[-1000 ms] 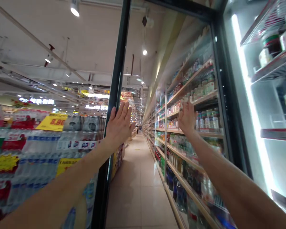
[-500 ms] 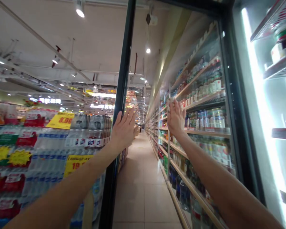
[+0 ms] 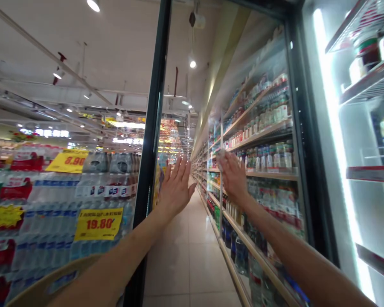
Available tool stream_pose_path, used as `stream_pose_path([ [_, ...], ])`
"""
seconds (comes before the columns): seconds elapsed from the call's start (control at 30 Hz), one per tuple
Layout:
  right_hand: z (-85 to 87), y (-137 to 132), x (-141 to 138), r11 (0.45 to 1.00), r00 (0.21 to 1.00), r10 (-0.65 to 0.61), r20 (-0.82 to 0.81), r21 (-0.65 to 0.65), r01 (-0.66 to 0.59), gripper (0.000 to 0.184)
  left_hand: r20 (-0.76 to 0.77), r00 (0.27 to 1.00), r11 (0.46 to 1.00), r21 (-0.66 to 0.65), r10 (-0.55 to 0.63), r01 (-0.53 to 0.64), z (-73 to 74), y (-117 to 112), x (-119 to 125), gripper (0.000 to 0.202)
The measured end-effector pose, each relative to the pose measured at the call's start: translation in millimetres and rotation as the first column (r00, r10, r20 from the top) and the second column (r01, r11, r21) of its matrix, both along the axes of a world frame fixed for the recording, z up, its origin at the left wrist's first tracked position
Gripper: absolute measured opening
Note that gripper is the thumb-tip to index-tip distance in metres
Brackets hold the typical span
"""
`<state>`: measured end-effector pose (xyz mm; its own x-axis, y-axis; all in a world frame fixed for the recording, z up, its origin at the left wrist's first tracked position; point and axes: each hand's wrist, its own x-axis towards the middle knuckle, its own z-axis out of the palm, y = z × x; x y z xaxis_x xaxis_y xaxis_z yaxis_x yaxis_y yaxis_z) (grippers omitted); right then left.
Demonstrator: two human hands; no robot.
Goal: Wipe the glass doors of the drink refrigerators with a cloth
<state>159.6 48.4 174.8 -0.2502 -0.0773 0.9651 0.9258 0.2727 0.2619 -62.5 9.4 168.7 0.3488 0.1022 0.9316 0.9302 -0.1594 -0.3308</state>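
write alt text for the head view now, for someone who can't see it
A person's open left hand and open right hand are raised at a black-framed glass door beside a lit refrigerator; whether they touch it is unclear. Stacked clear bottles and a yellow 19.80 price sign stand on the picture's left.

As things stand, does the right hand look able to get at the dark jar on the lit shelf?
Probably yes: the right hand is open, and no glass shows in front of the dark jar. It would have to turn away from the door, though, and the distance is hard to judge.
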Motion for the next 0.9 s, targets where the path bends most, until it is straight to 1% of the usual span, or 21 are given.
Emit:
stream_pose_path([
  [0.07,-26.2,-1.9,-0.9,1.000,0.963,0.010,0.270,0.018,-0.015,0.049,-0.019,1.000,1.000,-0.004,-0.020,0.020,-9.4,3.0,6.8,0.060],
  [0.1,-33.3,-1.6,1.6,0.999,0.937,0.010,0.348,0.026,-0.020,0.049,-0.032,0.999,1.000,-0.005,-0.028,0.028,-13.7,4.6,9.6,0.059],
  [0.13,-34.6,-0.5,6.6,0.999,0.930,0.004,0.366,0.032,-0.017,0.049,-0.045,0.998,0.999,-0.005,-0.034,0.034,-17.6,6.1,12.2,0.059],
  [0.17,-30.5,1.2,13.7,0.999,0.948,-0.007,0.317,0.037,-0.005,0.048,-0.058,0.998,0.999,-0.001,-0.040,0.040,-21.0,7.3,14.6,0.059],
  [0.23,-12.8,5.0,30.1,0.999,0.997,-0.041,0.063,0.036,0.039,0.048,-0.068,0.996,0.999,0.003,-0.051,0.052,-26.4,8.7,19.3,0.059],
  [0.3,0.5,6.7,42.0,0.997,0.987,-0.067,-0.148,0.026,0.072,0.048,-0.070,0.996,0.998,-0.001,-0.062,0.062,-30.4,8.8,24.5,0.060],
  [0.33,0.3,6.0,44.4,0.997,0.983,-0.072,-0.170,0.028,0.078,0.049,-0.071,0.995,0.998,-0.004,-0.067,0.067,-32.2,8.6,27.2,0.060],
  [0.37,-5.5,4.4,44.6,0.996,0.988,-0.073,-0.133,0.030,0.078,0.049,-0.071,0.995,0.997,-0.006,-0.073,0.073,-34.1,8.4,29.8,0.061],
  [0.4,-15.9,2.2,43.5,0.997,0.997,-0.070,-0.043,0.033,0.071,0.050,-0.075,0.994,0.997,-0.006,-0.079,0.079,-36.1,8.3,32.4,0.060],
  [0.47,-43.7,-1.5,43.1,0.998,0.981,-0.054,0.188,0.033,0.049,0.051,-0.087,0.992,0.996,0.000,-0.089,0.090,-40.2,8.4,37.5,0.060],
  [0.5,-56.6,-2.1,46.4,0.999,0.963,-0.049,0.266,0.024,0.044,0.052,-0.094,0.991,0.996,0.003,-0.093,0.093,-42.2,8.6,40.0,0.059],
  [0.53,-66.4,-1.6,53.2,0.999,0.958,-0.050,0.281,0.008,0.050,0.052,-0.104,0.990,0.996,0.002,-0.093,0.094,-44.1,8.7,42.7,0.059],
  [0.57,-72.4,0.0,63.4,0.998,0.973,-0.059,0.222,-0.009,0.062,0.052,-0.115,0.989,0.996,-0.004,-0.091,0.091,-45.8,8.6,45.6,0.058],
  [0.6,-74.6,2.3,75.9,0.997,0.993,-0.076,0.087,-0.022,0.078,0.051,-0.124,0.988,0.996,-0.010,-0.090,0.090,-47.4,8.4,48.8,0.058],
  [0.63,-73.8,4.9,89.1,0.995,0.990,-0.097,-0.103,-0.033,0.094,0.051,-0.131,0.987,0.996,-0.018,-0.091,0.089,-48.8,8.1,52.2,0.057],
  [0.7,-69.0,9.0,108.8,0.993,0.883,-0.115,-0.456,-0.043,0.107,0.050,-0.141,0.985,0.995,-0.030,-0.098,0.095,-51.7,7.8,59.5,0.058],
  [0.73,-67.8,9.7,111.7,0.993,0.832,-0.112,-0.543,-0.046,0.104,0.050,-0.143,0.984,0.994,-0.032,-0.104,0.100,-53.1,8.0,63.1,0.058],
  [0.77,-68.6,9.3,109.0,0.994,0.820,-0.108,-0.562,-0.046,0.099,0.050,-0.143,0.984,0.994,-0.032,-0.109,0.106,-54.6,8.6,66.3,0.058],
  [0.8,-71.6,7.8,101.2,0.995,0.850,-0.105,-0.516,-0.052,0.091,0.050,-0.141,0.983,0.993,-0.033,-0.114,0.110,-56.1,9.5,69.1,0.058],
  [0.83,-76.5,5.5,89.8,0.995,0.904,-0.100,-0.415,-0.059,0.083,0.051,-0.137,0.984,0.993,-0.035,-0.117,0.113,-57.6,10.7,71.4,0.059],
  [0.9,-88.7,0.6,66.4,0.996,0.986,-0.080,-0.149,-0.056,0.072,0.053,-0.123,0.985,0.992,-0.038,-0.120,0.116,-60.7,12.9,74.0,0.059],
])
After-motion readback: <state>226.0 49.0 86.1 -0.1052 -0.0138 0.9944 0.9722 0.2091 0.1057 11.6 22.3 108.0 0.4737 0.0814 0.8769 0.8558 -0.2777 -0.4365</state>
